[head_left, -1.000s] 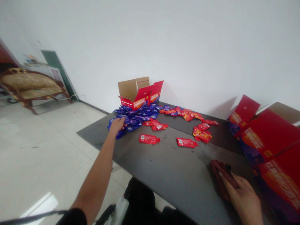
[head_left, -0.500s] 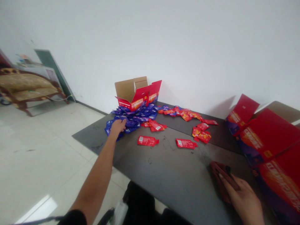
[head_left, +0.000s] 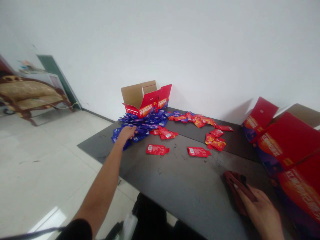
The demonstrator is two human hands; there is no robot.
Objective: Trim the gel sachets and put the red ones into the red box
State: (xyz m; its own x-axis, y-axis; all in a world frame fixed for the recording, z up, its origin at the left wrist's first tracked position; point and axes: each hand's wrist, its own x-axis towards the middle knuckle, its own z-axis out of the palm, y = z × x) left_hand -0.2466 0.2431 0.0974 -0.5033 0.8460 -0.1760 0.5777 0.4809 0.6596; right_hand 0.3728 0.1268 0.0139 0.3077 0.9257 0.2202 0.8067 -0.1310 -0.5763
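My left hand [head_left: 128, 132] reaches to the near edge of a heap of blue sachets [head_left: 152, 120], its fingers closed on a blue sachet there; the fingertips are partly hidden. At the lower right, my right hand [head_left: 261, 208] grips a folded brownish-red thing [head_left: 234, 191], leather- or cloth-like, with a small black piece at its top. It rests on or just over the table; I cannot tell which. Between my hands, a red sachet [head_left: 157, 149] and another red sachet [head_left: 199, 152] lie flat and apart. Several red sachets [head_left: 165, 133] touch the heap's right side.
The dark grey table [head_left: 172, 180] stands against a white wall. An open red carton [head_left: 146, 106] is behind the blue heap. Another open red carton [head_left: 287, 143] fills the right side. Red and orange sachets [head_left: 200, 120] trail along the back. A wooden sofa [head_left: 30, 95] stands far left.
My left hand has shifted very slightly to the right over the blue sachets. The view has tilted a little; my right hand keeps its grip.
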